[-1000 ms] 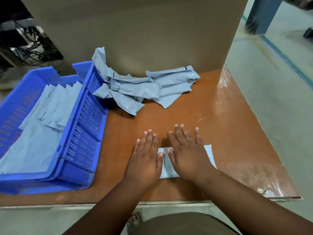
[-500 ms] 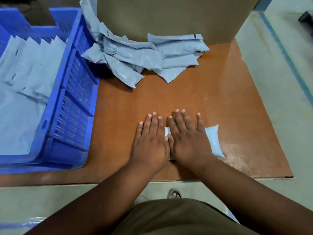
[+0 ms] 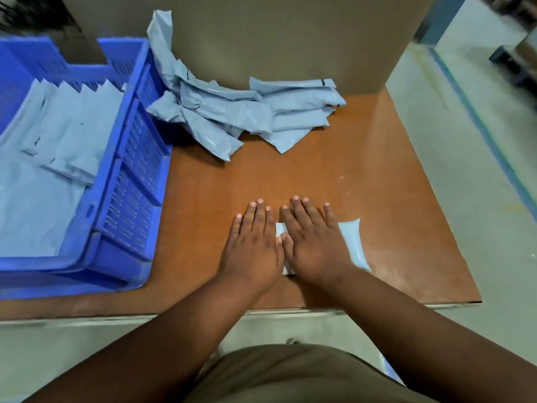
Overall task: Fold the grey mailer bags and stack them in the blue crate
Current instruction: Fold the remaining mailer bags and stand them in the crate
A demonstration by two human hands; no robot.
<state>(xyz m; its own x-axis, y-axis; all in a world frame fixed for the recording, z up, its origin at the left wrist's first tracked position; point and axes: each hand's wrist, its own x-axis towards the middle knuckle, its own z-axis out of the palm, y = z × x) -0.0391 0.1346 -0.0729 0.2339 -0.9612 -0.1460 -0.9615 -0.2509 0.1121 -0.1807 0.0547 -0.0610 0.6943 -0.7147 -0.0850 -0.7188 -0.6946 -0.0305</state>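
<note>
A folded grey mailer bag (image 3: 353, 245) lies near the front of the brown table (image 3: 319, 175). My left hand (image 3: 252, 242) and my right hand (image 3: 312, 242) press flat on it side by side, fingers straight, thumbs touching. Only its right end and a strip between my hands show. A loose heap of grey mailer bags (image 3: 238, 112) lies at the back of the table. The blue crate (image 3: 130, 181) stands at the left and holds folded grey bags (image 3: 66, 135) lined up along its back, over a large grey sheet.
A big cardboard box (image 3: 276, 36) stands behind the heap at the table's back. The table's front edge runs just below my wrists, its right edge past the bag. Grey floor with a blue line (image 3: 479, 126) lies to the right.
My hands have drawn together over the bag until the thumbs touch. The right end of the bag has puffed up. My head has tipped down and shifted.
</note>
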